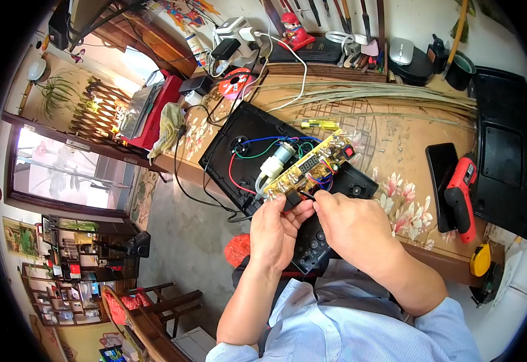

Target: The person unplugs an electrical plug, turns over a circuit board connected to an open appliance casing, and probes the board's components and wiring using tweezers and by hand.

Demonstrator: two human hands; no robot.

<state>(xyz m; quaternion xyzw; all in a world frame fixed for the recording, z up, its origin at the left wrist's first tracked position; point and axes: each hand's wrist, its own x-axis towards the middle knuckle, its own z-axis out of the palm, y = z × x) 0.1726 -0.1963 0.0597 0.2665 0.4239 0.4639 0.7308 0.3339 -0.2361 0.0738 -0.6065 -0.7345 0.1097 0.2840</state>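
Note:
My left hand (277, 229) holds the lower end of a yellow circuit board (287, 179), its fingers closed at the board's edge. My right hand (351, 223) is closed close beside it, the fingertips on a small dark thing at the board's lower edge that is too small to name. The board has a digit display and a red button, and it lies tilted over an open black housing (221, 145). A white and silver cylindrical part (277, 160) with a tube sits next to the board. Red, blue and green wires run between board and housing.
On the table (396, 154) are long thin strips (396, 96), small screws, a black phone (440, 181), a red power screwdriver (461, 196), a black panel (504, 151) and a yellow tape measure (482, 259). Cables hang at the left edge. A wooden chair (149, 314) stands lower left.

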